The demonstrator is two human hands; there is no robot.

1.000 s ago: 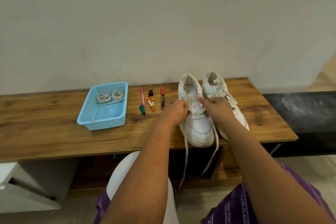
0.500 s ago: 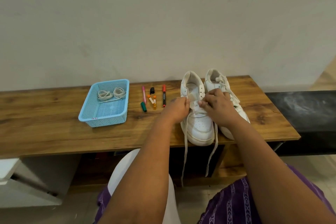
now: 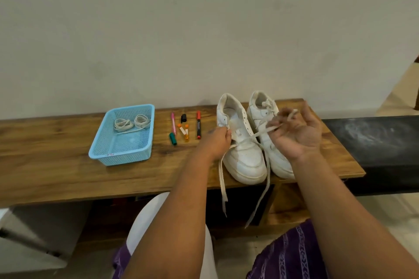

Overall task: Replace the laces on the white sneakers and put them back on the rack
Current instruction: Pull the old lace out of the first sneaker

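The left sneaker stood on the wooden bench, touching its mate on the right. My left hand pinched its left eyelet edge while my right hand, palm up, curled around the old lace, whose ends hung over the near edge. Coiled laces lay in the blue basket farther left.

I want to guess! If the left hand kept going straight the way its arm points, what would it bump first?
Probably the nearer white sneaker: the left hand already grips its side, though depth is hard to judge.
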